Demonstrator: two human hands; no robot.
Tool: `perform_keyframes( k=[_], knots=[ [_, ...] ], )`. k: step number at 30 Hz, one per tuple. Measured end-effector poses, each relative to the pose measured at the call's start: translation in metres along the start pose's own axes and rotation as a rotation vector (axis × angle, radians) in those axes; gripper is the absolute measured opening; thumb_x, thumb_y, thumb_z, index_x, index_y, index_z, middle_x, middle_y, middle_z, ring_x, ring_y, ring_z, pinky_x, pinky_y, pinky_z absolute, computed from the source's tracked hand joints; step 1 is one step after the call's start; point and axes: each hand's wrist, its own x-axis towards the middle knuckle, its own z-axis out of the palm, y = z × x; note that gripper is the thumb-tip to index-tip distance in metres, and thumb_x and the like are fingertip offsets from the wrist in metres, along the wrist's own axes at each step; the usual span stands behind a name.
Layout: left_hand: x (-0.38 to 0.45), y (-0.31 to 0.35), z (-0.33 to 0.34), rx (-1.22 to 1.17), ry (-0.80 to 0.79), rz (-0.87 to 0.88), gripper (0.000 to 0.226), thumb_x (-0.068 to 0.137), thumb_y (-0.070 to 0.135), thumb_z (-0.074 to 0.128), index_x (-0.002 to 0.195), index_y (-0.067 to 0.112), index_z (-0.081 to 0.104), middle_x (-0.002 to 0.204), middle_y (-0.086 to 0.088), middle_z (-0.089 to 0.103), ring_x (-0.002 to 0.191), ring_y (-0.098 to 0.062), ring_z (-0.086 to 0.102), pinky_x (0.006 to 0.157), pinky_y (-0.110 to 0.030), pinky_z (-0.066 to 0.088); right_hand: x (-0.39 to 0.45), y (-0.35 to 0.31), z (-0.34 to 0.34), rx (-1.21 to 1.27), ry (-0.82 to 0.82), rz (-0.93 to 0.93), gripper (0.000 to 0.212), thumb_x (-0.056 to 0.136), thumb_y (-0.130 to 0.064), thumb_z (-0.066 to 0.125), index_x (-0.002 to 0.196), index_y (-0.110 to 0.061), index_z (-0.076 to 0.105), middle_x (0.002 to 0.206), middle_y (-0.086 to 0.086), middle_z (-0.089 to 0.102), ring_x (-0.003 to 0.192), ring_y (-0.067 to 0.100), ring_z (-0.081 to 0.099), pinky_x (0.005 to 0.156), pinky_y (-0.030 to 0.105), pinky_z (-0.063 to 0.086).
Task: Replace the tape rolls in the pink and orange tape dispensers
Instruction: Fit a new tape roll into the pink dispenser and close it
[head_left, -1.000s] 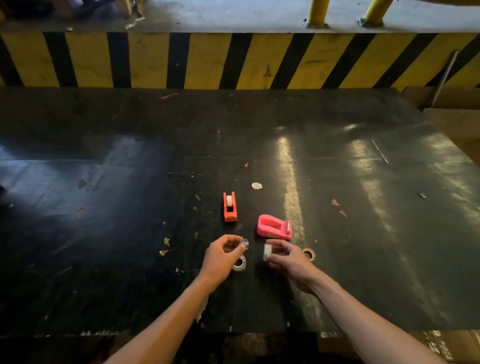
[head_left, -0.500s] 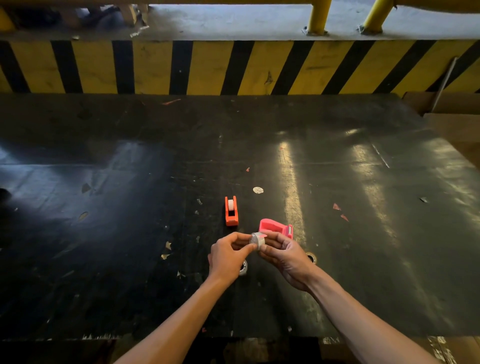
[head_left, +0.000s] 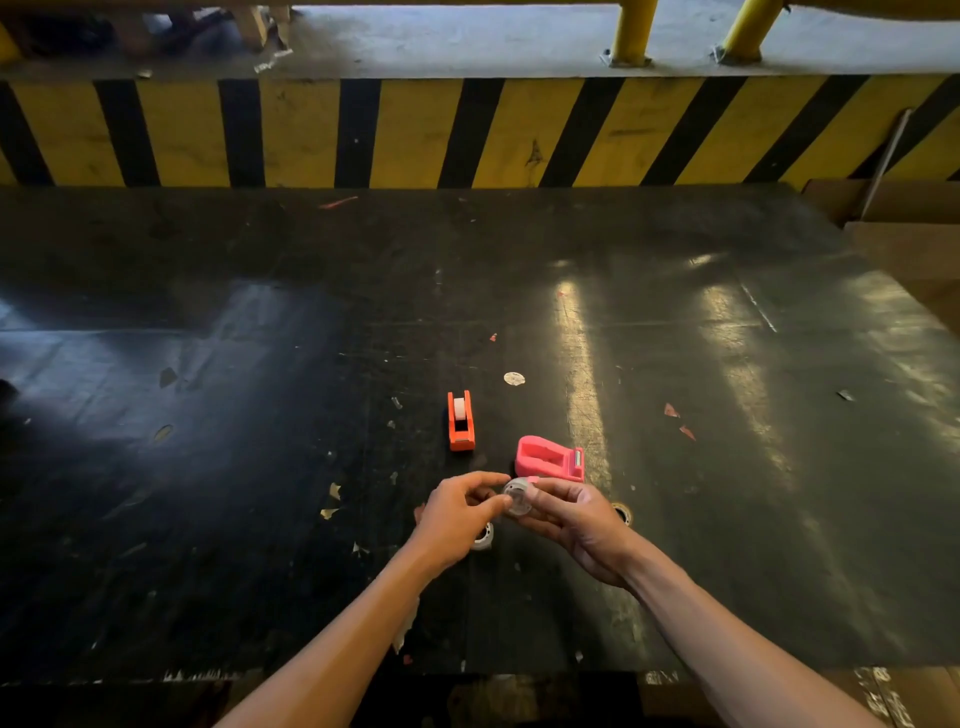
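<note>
A small white tape roll (head_left: 517, 497) is pinched between my left hand (head_left: 457, 519) and my right hand (head_left: 576, 525), held just above the black table. Right behind it lies the pink tape dispenser (head_left: 549, 459), tipped on its side with its well empty. The orange tape dispenser (head_left: 461, 420) stands a little farther back and to the left, with a white roll seated in it. Another tape roll (head_left: 483, 538) lies on the table, partly hidden under my left hand. A brownish roll (head_left: 623, 512) peeks out beside my right wrist.
The black table (head_left: 260, 415) is scuffed and dotted with paper scraps and a round white sticker (head_left: 514, 379). A yellow and black striped barrier (head_left: 415, 130) runs along the far edge. Cardboard boxes (head_left: 909, 239) stand at the right.
My hands came together: a second ago each held a separate small piece, now both pinch one tape roll in front of the pink dispenser. The dispensers have not moved.
</note>
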Motion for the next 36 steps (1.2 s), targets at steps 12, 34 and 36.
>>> perform_keyframes(
  k=[12,34,36],
  knots=[
    [0.027,0.006,0.024,0.141,0.0,-0.029,0.024,0.088,0.026,0.076,0.112,0.026,0.073,0.099,0.008,0.074,0.091,-0.005,0.069,0.082,-0.024,0.057,0.011,0.005,-0.026,-0.348,0.158,-0.064,0.031,0.076,-0.018,0.081,0.105,-0.012,0.075,0.104,0.013,0.076,0.094,0.02,0.071,0.085,0.034,0.058],
    [0.099,-0.003,0.015,0.618,-0.12,0.112,0.068,0.089,0.032,0.074,0.149,0.022,0.043,0.145,-0.002,0.056,0.131,-0.022,0.054,0.108,-0.046,0.045,0.073,-0.033,-0.051,-1.323,0.44,-0.199,0.015,0.081,-0.042,0.074,0.085,-0.032,0.064,0.092,-0.012,0.058,0.102,0.016,0.051,0.077,0.036,0.026],
    [0.096,-0.005,0.013,0.635,-0.129,0.119,0.068,0.089,0.032,0.074,0.149,0.023,0.043,0.145,-0.002,0.056,0.131,-0.022,0.054,0.108,-0.046,0.045,0.07,-0.033,-0.05,-1.309,0.386,-0.205,0.013,0.082,-0.041,0.073,0.083,-0.033,0.063,0.091,-0.014,0.058,0.101,0.015,0.051,0.078,0.037,0.027]
  ],
)
